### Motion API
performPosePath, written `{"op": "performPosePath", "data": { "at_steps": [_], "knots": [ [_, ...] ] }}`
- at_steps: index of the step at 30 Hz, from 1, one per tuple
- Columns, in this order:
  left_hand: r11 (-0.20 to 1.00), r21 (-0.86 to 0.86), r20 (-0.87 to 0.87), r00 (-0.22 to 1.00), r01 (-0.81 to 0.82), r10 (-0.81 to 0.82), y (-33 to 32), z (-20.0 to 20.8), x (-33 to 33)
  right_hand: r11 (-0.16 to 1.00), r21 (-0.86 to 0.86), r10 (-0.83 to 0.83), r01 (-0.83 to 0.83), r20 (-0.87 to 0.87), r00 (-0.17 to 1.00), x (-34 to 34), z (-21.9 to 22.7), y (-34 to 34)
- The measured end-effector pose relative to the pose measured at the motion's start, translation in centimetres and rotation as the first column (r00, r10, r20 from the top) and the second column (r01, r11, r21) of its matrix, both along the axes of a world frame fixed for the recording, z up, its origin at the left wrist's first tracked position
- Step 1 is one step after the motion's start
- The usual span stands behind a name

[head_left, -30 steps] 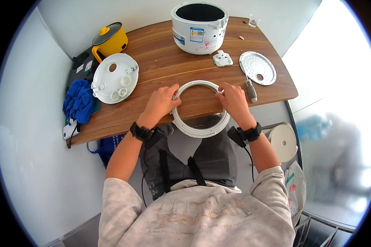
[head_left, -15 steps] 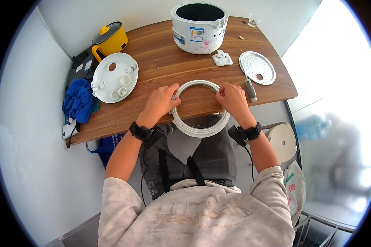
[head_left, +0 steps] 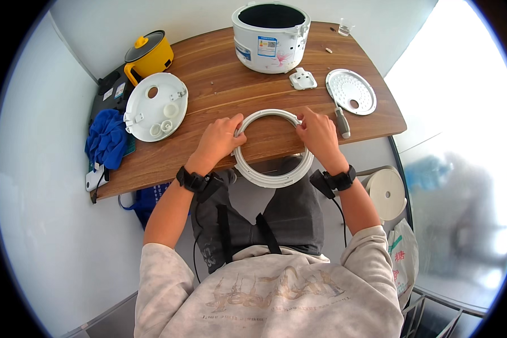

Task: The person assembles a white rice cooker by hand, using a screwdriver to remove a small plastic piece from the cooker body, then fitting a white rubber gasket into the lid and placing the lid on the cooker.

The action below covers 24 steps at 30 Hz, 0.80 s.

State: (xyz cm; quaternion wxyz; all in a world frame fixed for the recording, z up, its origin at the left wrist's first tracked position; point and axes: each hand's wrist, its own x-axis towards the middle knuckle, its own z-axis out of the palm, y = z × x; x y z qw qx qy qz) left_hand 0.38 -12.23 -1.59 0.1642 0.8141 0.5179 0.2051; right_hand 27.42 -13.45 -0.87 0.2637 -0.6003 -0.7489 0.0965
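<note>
A white plastic ring (head_left: pixel 273 181) with a stepped rim is held between my hands over the table's front edge, its near side above my lap. My left hand (head_left: pixel 222 137) is closed on the ring's left side, thumb on the inner edge. At its upper right side, my right hand (head_left: pixel 316 133) pinches the rim. To the right of that hand lies a screwdriver (head_left: pixel 342 123) with a grey handle, its shaft on a round white perforated plate (head_left: pixel 355 84). The white rice cooker body (head_left: pixel 271 48), lidless with a dark interior, stands at the back.
A white oval cover (head_left: pixel 146 115) with small round caps lies at the left, near a bunched blue cloth (head_left: pixel 106 138) and a yellow pot (head_left: pixel 152 56). A small white bracket (head_left: pixel 303 79) sits beside the cooker. A clear cup (head_left: pixel 345 28) stands far right.
My right hand's fingers have shifted slightly on the ring's rim. The ring and my left hand stay almost in place.
</note>
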Motion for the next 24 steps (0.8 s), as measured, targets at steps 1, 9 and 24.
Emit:
{"op": "performPosePath", "data": {
  "at_steps": [1, 9, 24],
  "knots": [
    [1.0, -0.003, 0.001, 1.0, 0.001, -0.001, 0.0, 0.1, 0.0, 1.0, 0.012, 0.018, -0.018, 0.011, 1.0, 0.0, 0.1, -0.1],
    [1.0, -0.003, 0.006, 1.0, -0.001, 0.001, 0.0, 0.0, -0.1, 0.999, 0.041, -0.023, 0.019, 0.108, 0.994, -0.3, -0.5, -0.4],
    [0.999, -0.03, -0.009, 1.0, -0.019, 0.018, 0.0, 0.1, 0.1, 0.984, 0.102, 0.086, -0.144, 0.432, 0.898, -0.4, 0.0, 0.0]
  ]
}}
